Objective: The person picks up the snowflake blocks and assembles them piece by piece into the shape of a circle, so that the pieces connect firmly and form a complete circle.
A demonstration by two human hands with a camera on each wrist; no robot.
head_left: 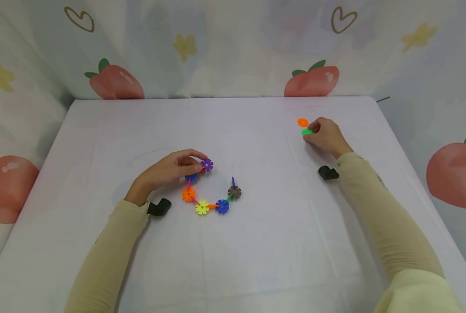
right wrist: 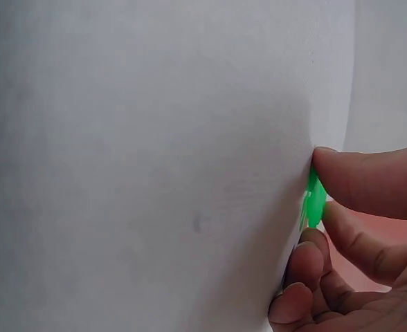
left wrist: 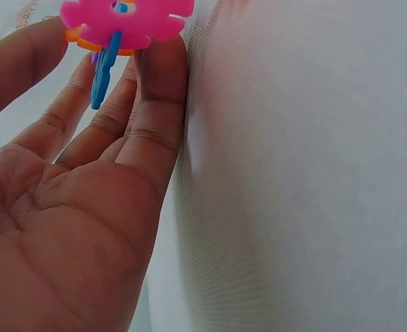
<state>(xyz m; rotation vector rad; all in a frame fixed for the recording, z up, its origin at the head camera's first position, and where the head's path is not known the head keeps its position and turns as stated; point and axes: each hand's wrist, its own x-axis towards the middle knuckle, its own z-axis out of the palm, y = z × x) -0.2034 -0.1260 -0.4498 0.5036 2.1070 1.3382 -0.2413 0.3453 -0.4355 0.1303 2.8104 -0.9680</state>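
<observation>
A chain of interlocking snowflake discs, with a yellow disc (head_left: 202, 208) at its near side, curves in an open ring on the white table. My left hand (head_left: 175, 167) holds the upper left end of this chain, by the purple disc (head_left: 207, 165). In the left wrist view a pink disc (left wrist: 131, 21) with a blue disc (left wrist: 105, 72) slotted through it shows at the fingertips. Far to the right, my right hand (head_left: 327, 135) pinches a green snowflake disc (right wrist: 315, 202) between thumb and fingers, low at the tabletop. A loose orange disc (head_left: 303, 122) lies just beyond it.
The white-clothed table (head_left: 256, 256) ends at a printed curtain (head_left: 233, 52) along the back, with more curtain at both sides. A black wrist-worn piece (head_left: 159, 208) sits at the left cuff, and another black piece (head_left: 328, 173) by the right cuff.
</observation>
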